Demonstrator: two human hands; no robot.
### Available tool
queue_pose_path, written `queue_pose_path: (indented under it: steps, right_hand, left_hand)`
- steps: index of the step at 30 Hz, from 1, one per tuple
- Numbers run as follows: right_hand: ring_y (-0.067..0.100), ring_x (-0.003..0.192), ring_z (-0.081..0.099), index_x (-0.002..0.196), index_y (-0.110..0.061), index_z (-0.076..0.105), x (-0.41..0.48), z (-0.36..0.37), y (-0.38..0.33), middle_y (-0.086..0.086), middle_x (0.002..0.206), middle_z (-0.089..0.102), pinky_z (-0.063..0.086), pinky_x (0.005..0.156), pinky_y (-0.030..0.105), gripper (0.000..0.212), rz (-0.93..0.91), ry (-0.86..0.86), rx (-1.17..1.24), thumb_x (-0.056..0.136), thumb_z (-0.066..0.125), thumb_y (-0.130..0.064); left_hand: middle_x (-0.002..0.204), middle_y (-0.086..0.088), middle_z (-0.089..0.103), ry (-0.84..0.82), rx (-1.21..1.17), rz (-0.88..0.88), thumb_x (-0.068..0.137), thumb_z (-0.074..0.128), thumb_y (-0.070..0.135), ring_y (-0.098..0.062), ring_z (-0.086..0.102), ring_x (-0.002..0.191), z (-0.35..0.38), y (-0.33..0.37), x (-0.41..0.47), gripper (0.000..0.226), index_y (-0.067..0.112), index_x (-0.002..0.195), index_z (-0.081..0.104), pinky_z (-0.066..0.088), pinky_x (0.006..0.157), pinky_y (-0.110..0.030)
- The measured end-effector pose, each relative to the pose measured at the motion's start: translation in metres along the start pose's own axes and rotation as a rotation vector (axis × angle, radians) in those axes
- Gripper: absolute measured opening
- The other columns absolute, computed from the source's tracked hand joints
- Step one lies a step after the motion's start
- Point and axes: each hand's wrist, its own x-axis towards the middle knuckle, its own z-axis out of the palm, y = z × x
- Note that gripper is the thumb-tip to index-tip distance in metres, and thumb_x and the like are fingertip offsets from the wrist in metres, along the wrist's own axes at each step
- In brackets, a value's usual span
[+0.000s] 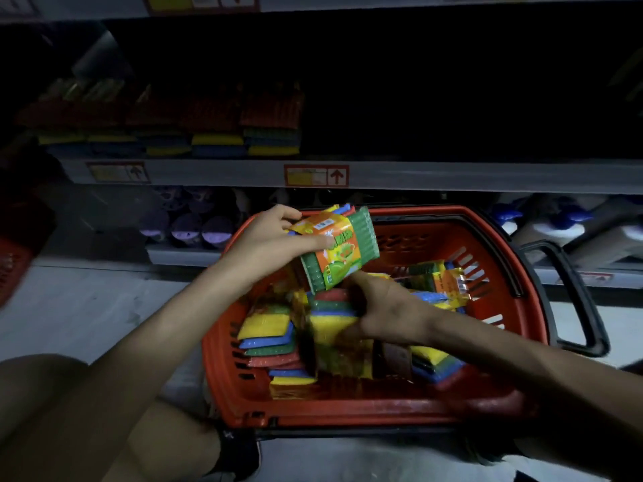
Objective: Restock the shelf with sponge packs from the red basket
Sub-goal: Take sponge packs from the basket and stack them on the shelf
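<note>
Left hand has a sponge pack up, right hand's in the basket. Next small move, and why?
Probably raise the left hand with its sponge pack to the shelf, right of the stacked packs. That pack is gripped clear above the red basket, while the right hand is blurred down inside it, grip unclear.

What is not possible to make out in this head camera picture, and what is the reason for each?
All in the head view:
- Motion blur: whether the right hand grips any pack in the red basket.
- Darkness: whether anything stands on the right part of the shelf.
- Too small: the label print on the sponge pack in the left hand.
- Covered by loose packs: the basket's floor.
</note>
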Motion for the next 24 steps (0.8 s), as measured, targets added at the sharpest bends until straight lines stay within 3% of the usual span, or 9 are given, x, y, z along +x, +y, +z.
queue_pose_path:
  steps: [2, 6, 9, 12, 15, 17, 19, 22, 24]
  right_hand:
    - [-0.001, 0.091, 0.066, 0.137, -0.024, 0.05, -0.014, -0.026, -0.004, -0.005, 0.124, 0.066, 0.053, 0.074, 0.018, 0.068, 0.027, 0.024, 0.145, 0.079, 0.086, -0.03]
    - [0.006, 0.095, 0.063, 0.129, -0.028, 0.053, -0.045, -0.076, -0.001, -0.01, 0.109, 0.063, 0.053, 0.074, 0.017, 0.052, 0.069, 0.136, 0.339, 0.085, 0.079, -0.019]
    - [0.02, 0.098, 0.07, 0.12, -0.028, 0.06, -0.064, -0.101, 0.008, 0.0, 0.113, 0.068, 0.059, 0.086, 0.039, 0.053, 0.071, 0.285, 0.466, 0.074, 0.086, -0.025]
    - [0.029, 0.082, 0.076, 0.11, -0.029, 0.069, -0.077, -0.12, 0.017, 0.012, 0.102, 0.074, 0.06, 0.074, 0.042, 0.046, 0.058, 0.352, 0.631, 0.066, 0.084, -0.032]
    - [0.032, 0.083, 0.076, 0.11, -0.032, 0.073, -0.081, -0.129, 0.02, 0.013, 0.102, 0.074, 0.061, 0.074, 0.046, 0.028, 0.01, 0.392, 0.71, 0.084, 0.068, -0.025]
    - [0.032, 0.087, 0.076, 0.112, -0.032, 0.073, -0.078, -0.129, 0.023, 0.011, 0.105, 0.075, 0.061, 0.08, 0.052, 0.025, -0.005, 0.431, 0.684, 0.09, 0.062, -0.025]
    - [0.033, 0.085, 0.077, 0.113, -0.017, 0.068, -0.073, -0.128, 0.026, 0.016, 0.102, 0.077, 0.06, 0.081, 0.052, 0.026, 0.0, 0.437, 0.698, 0.093, 0.062, -0.032]
    - [0.031, 0.08, 0.078, 0.119, -0.01, 0.062, -0.068, -0.127, 0.024, 0.012, 0.091, 0.079, 0.063, 0.07, 0.04, 0.035, 0.065, 0.402, 0.755, 0.098, 0.058, -0.037]
    - [0.029, 0.075, 0.077, 0.119, -0.011, 0.065, -0.066, -0.126, 0.018, 0.015, 0.089, 0.078, 0.062, 0.063, 0.034, 0.037, 0.085, 0.336, 0.824, 0.098, 0.057, -0.04]
  left_hand:
    - [0.122, 0.005, 0.067, 0.015, -0.128, 0.008, 0.07, 0.09, 0.047, -0.002, 0.064, 0.101, -0.009, 0.005, -0.004, 0.075, 0.021, 0.135, 0.063, 0.048, 0.079, -0.018]
    - [0.125, 0.007, 0.057, 0.08, -0.067, 0.188, 0.065, 0.095, 0.044, -0.004, 0.063, 0.106, -0.021, 0.01, -0.016, 0.079, 0.027, 0.135, 0.062, 0.052, 0.096, -0.026]
    - [0.126, 0.007, 0.039, 0.199, 0.235, 0.488, 0.073, 0.09, 0.034, -0.006, 0.052, 0.11, -0.021, 0.011, -0.029, 0.075, 0.028, 0.139, 0.054, 0.049, 0.09, -0.024]
    - [0.133, 0.005, 0.034, 0.225, 0.331, 0.641, 0.077, 0.086, 0.021, -0.014, 0.048, 0.123, -0.017, 0.01, -0.034, 0.075, 0.03, 0.142, 0.05, 0.055, 0.089, -0.038]
    - [0.143, 0.001, 0.031, 0.269, 0.363, 0.709, 0.08, 0.08, 0.006, -0.023, 0.034, 0.141, -0.011, 0.01, -0.031, 0.074, 0.035, 0.142, 0.051, 0.048, 0.107, -0.041]
    - [0.15, 0.001, 0.024, 0.259, 0.314, 0.69, 0.082, 0.076, -0.003, -0.019, 0.027, 0.145, -0.008, 0.012, -0.03, 0.078, 0.043, 0.14, 0.051, 0.041, 0.11, -0.025]
    - [0.153, 0.007, 0.016, 0.209, 0.211, 0.649, 0.084, 0.072, -0.008, -0.008, 0.031, 0.14, -0.004, 0.017, -0.03, 0.083, 0.05, 0.137, 0.048, 0.041, 0.099, -0.008]
    - [0.153, 0.016, 0.016, 0.143, 0.071, 0.633, 0.087, 0.07, -0.01, 0.016, 0.032, 0.13, 0.001, 0.024, -0.03, 0.083, 0.054, 0.134, 0.049, 0.057, 0.088, -0.02]
    - [0.152, 0.014, 0.019, 0.073, -0.044, 0.643, 0.087, 0.067, -0.014, 0.007, 0.035, 0.137, 0.005, 0.028, -0.032, 0.08, 0.052, 0.13, 0.053, 0.06, 0.086, -0.024]
